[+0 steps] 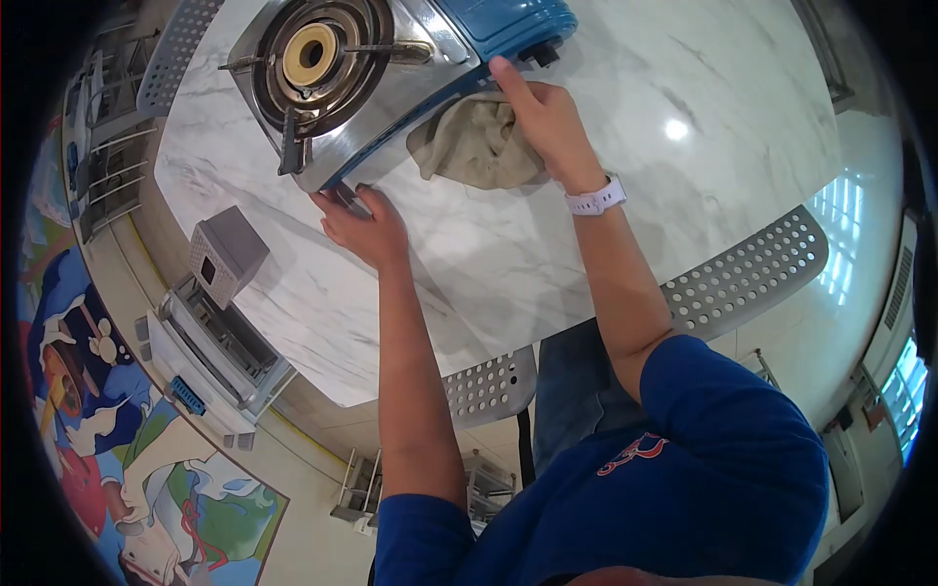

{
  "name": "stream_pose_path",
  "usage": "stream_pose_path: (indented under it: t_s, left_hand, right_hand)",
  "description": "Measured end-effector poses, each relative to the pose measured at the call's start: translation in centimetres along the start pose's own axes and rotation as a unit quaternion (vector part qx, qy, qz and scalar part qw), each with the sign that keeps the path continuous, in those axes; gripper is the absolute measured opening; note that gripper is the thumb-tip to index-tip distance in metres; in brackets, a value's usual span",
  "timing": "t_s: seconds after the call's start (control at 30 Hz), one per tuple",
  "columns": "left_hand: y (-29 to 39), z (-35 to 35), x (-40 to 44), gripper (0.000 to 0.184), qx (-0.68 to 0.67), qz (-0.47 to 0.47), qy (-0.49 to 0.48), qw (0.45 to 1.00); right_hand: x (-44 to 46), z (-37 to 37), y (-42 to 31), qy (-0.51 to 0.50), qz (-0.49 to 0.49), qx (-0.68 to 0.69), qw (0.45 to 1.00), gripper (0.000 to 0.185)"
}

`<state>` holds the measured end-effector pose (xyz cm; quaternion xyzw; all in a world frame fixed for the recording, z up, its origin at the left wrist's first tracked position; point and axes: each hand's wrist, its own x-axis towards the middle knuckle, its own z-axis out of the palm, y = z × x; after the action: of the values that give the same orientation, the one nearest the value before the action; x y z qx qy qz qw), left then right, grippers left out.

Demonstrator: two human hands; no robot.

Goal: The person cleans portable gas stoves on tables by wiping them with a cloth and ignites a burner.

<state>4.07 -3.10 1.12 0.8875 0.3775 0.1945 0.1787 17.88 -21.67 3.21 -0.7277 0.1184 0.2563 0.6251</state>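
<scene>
Touch stove [415, 93] with both hands along its blue front edge, on the far part of the marbled table [713, 127]: left hand [362, 230] at the left corner with thumb and fingers curled and slightly parted, right hand [547, 127] near the knob [540, 54] with one digit laid on the edge. Cannot tell whether either grip pinches the stove, with fingers partly hidden. Note crumpled cloth [464, 146] between the hands, partly behind the right, and grey box [234, 249] left of the left hand.
</scene>
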Motion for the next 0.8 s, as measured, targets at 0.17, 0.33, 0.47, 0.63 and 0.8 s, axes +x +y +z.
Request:
stream_pose_path:
  t_s: [0.17,0.33,0.47,0.63,0.8]
  left_hand:
    - [-0.9,0.6,0.0,0.066,-0.008,0.021,0.024,0.999]
    - [-0.3,0.2,0.1,0.067,-0.028,0.015,0.012,0.999]
    - [-1.1,0.5,0.1,0.069,-0.018,0.029,0.02,0.999]
    - [-0.6,0.3,0.1,0.068,-0.026,0.027,0.017,0.999]
    - [0.0,-0.1,0.1,0.067,-0.042,-0.002,-0.008,0.999]
  right_hand:
    - [1.1,0.1,0.7,-0.014,0.0,-0.033,0.999,0.075]
    - [0.5,0.1,0.1,0.0,-0.003,-0.013,1.0,0.073]
    - [0.5,-0.4,-0.4,-0.012,-0.009,0.032,0.999,0.07]
    - [0.4,-2.6,0.3,-0.05,0.114,0.331,0.936,0.067]
    - [1.3,-3.3,0.4,-0.1,0.132,0.451,0.877,0.044]
